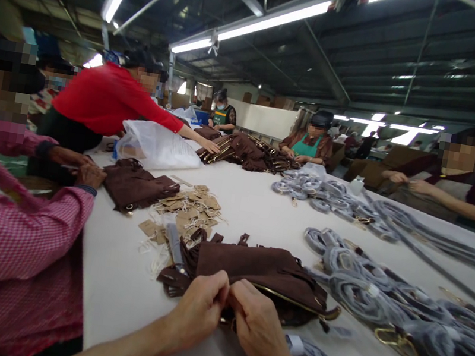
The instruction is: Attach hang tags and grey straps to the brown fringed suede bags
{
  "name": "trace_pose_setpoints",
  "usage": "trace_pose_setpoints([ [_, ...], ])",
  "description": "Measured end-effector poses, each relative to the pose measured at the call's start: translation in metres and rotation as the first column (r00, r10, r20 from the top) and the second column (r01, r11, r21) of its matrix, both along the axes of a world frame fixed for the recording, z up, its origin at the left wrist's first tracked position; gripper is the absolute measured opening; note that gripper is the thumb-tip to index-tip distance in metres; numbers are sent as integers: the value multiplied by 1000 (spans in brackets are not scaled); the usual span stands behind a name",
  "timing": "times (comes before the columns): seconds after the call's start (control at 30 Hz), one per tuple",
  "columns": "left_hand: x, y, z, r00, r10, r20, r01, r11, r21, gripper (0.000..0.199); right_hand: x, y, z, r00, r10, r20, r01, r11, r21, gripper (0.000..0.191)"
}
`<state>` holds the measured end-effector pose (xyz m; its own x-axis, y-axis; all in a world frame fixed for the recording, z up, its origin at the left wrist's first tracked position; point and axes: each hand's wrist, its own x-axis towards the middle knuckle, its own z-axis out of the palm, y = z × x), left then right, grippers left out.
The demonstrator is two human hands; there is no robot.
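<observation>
Pinched close together at the table's near side, my left hand [202, 302] and right hand [256, 313] are closed on the near edge of a dark brown zippered bag [246, 263]; my knuckles hide exactly which part I have. The bag lies flat on the white tabletop [254, 214], just beyond my hands toward 12 o'clock, probably so the table bears its weight while both hands work one spot. Kraft-paper tags [193, 213] with white strings are heaped at 11 o'clock and wrapped, coiled straps [365, 282] spread at 2, apparently to keep each kind within reach. At 10 o'clock, a co-worker in a pink checked sleeve [44, 231] handles another brown bag [137, 186]. Mine looks soft and matte, slightly rumpled, with a gold-toned zipper [286, 297] along its near side and loose strips [174, 279] spilling toward 9.
</observation>
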<state>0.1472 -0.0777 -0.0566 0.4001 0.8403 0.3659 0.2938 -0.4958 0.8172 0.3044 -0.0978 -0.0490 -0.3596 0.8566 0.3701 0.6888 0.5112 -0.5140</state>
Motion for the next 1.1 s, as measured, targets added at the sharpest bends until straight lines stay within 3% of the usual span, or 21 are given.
trace_pose_setpoints([
  [0.1, 0, 1, 5, 1000, 6, 27, -3, 994, -107, 18, 2, 0, 4, 997, -13, 71, 12, 1000, 19, 23],
  [0.23, -2, 3, 13, 996, 8, 87, 14, 968, -251, 11, 7, 0, 5, 999, -8, 50, 9, 1000, -18, 26],
  [0.7, 0, 1, 7, 998, 57, -33, -57, 998, 7, 21, 4, 2, -10, 993, -5, -115, 2, 1000, -30, 23],
  [0.97, -1, 3, 6, 998, 40, -40, -39, 998, 46, 21, 2, 3, -12, 966, -16, -260, -2, 997, -71, 25],
  [1.1, -2, 4, 6, 998, 28, -56, -23, 997, 75, 20, 5, 4, -12, 979, -8, -203, -8, 997, -77, 23],
])
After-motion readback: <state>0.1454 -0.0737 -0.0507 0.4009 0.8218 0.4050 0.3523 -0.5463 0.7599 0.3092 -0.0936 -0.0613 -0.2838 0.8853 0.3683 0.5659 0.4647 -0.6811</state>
